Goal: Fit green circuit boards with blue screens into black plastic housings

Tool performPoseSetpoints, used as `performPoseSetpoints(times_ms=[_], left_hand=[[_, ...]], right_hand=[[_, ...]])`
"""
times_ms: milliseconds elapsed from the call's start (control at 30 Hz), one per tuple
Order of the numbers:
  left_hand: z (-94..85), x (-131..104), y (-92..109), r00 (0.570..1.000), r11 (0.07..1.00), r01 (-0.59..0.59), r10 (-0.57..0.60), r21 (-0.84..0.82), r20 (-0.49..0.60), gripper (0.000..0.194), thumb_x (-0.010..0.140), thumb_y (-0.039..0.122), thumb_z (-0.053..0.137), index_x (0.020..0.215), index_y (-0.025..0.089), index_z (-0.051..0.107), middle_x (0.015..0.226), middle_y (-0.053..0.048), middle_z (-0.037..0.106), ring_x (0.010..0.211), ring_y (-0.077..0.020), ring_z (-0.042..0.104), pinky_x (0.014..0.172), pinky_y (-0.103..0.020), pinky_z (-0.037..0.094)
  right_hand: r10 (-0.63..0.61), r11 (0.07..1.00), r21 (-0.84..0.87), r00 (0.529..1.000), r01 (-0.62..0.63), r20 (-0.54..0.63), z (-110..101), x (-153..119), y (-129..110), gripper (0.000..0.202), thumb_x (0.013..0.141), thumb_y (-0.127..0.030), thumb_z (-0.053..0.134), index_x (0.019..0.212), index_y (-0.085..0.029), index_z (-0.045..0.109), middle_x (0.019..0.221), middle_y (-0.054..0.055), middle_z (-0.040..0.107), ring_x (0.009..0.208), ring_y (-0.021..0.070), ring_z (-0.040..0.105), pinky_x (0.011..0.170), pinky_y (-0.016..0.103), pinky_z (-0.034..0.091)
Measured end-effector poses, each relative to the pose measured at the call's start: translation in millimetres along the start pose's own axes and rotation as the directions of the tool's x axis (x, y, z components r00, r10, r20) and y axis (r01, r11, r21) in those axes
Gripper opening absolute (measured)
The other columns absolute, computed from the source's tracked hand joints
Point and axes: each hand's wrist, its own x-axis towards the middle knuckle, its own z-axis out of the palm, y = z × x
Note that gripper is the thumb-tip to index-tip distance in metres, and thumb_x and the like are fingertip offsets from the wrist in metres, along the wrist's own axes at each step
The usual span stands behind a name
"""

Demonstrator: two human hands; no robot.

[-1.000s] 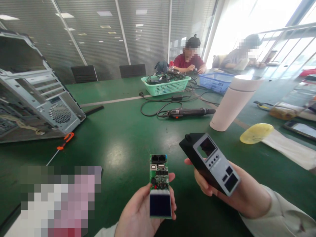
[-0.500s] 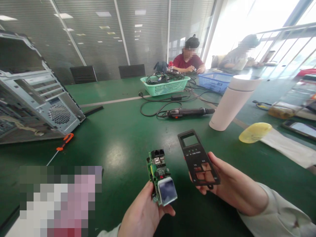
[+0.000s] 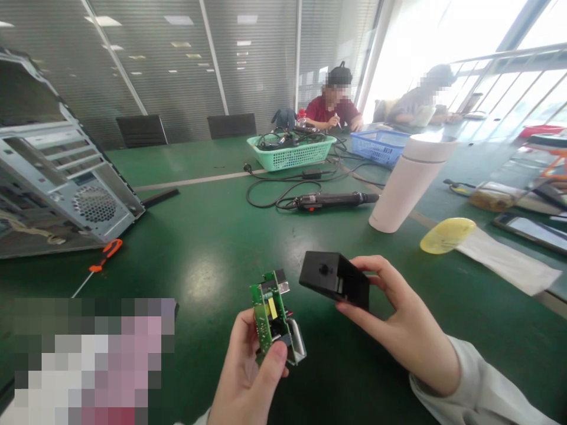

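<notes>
While L hand (image 3: 248,375) is clamped on PCB assy (image 3: 273,310), R hand (image 3: 401,321) grips blk housing (image 3: 325,277). Both held apart, above grn tbl (image 3: 212,230).

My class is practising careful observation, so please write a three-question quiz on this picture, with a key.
1. Multiple choice: what does the left hand hold?
a) a pale tumbler
b) a circuit-board assembly
c) an orange-handled screwdriver

2. True or false: the black housing in the right hand is apart from the circuit-board assembly.

3. Fill the blank: the basket heaped with cables is ____ in colour.

Key: 1. b; 2. true; 3. green.
</notes>
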Motion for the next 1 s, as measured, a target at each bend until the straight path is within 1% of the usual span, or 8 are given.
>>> performPoseSetpoints(times_ms=[100,200,367,467,567,733,900,1000], left_hand=[[-0.5,1,-2,1.0,1.0,0.001,-0.001,-0.008,0.008,0.041,0.069,0.057,0.078,0.092,0.025,0.067,0.079,0.0,0.065,0.072,-0.0162,0.059,0.051,-0.021,0.049],[-1.9,2,-5,1.0,1.0,-0.008,0.008,-0.018,0.009,0.04,0.071,0.057,0.077,0.093,0.025,0.067,0.079,0.001,0.064,0.071,-0.0159,0.058,0.051,-0.021,0.048],[-4.3,3,-6,1.0,1.0,0.01,-0.01,-0.01,-0.007,0.044,0.07,0.059,0.076,0.097,0.026,0.067,0.084,0.0,0.064,0.07,-0.0152,0.057,0.051,-0.021,0.049],[-6.1,3,-5,1.0,0.999,0.02,-0.02,-0.028,0.024,0.039,0.073,0.056,0.076,0.096,0.025,0.067,0.078,0.002,0.064,0.066,-0.014,0.055,0.052,-0.021,0.051],[-8.2,3,-5,0.999,0.997,0.044,-0.042,-0.064,0.033,0.038,0.076,0.053,0.074,0.099,0.024,0.067,0.081,0.001,0.066,0.066,-0.0146,0.058,0.054,-0.022,0.052],[-11.3,5,-7,0.993,0.985,0.119,-0.121,-0.128,-0.011,0.036,0.079,0.048,0.073,0.104,0.023,0.067,0.077,0.002,0.068,0.061,-0.014,0.058,0.053,-0.022,0.053],[-14.5,7,-8,0.982,0.955,0.187,-0.188,-0.23,0.015,0.033,0.081,0.043,0.071,0.105,0.02,0.069,0.078,-0.003,0.072,0.061,-0.017,0.061,0.052,-0.026,0.051],[-18.5,8,-11,0.974,0.945,0.225,-0.213,-0.238,0.075,0.033,0.081,0.045,0.069,0.101,0.019,0.072,0.075,-0.004,0.072,0.06,-0.0176,0.061,0.054,-0.028,0.05]], right_hand=[[-0.165,0.974,-0.161,0.986,0.16,-0.015,1,-2,-3,0.027,0.088,-0.024,0.064,0.112,-0.026,0.051,0.109,0.003,0.051,0.101,0.0207,0.049,0.088,0.034,0.04],[-0.193,0.966,-0.181,0.98,0.183,-0.038,2,-2,-4,0.027,0.087,-0.021,0.061,0.112,-0.026,0.051,0.111,0.004,0.049,0.103,0.0215,0.048,0.088,0.034,0.039],[0.154,0.972,0.172,0.987,-0.159,0.038,2,-1,-3,0.042,0.083,-0.044,0.069,0.113,-0.022,0.051,0.111,0.007,0.056,0.104,0.0242,0.052,0.094,0.038,0.042],[0.443,0.674,0.501,0.84,-0.542,0.313,0,0,-4,0.057,0.081,-0.063,0.068,0.114,-0.019,0.055,0.111,0.008,0.058,0.099,0.0224,0.056,0.09,0.034,0.047],[0.47,0.299,0.613,0.672,-0.731,0.572,-1,1,-4,0.058,0.078,-0.064,0.071,0.109,-0.016,0.063,0.096,0.006,0.062,0.08,0.0165,0.058,0.074,0.025,0.049],[0.275,0.123,0.645,0.65,-0.755,0.708,3,1,-3,0.052,0.08,-0.056,0.071,0.106,-0.011,0.07,0.077,0.005,0.058,0.064,0.0106,0.053,0.061,0.018,0.045],[0.345,0.145,0.61,0.618,-0.779,0.707,-9,-4,-4,0.048,0.079,-0.052,0.074,0.108,-0.015,0.069,0.079,0.005,0.059,0.062,0.01,0.053,0.058,0.018,0.046],[0.621,0.405,0.486,0.623,-0.775,0.475,-37,-14,9,0.059,0.079,-0.069,0.065,0.11,-0.02,0.068,0.093,0.01,0.064,0.075,0.0195,0.061,0.064,0.028,0.054]])
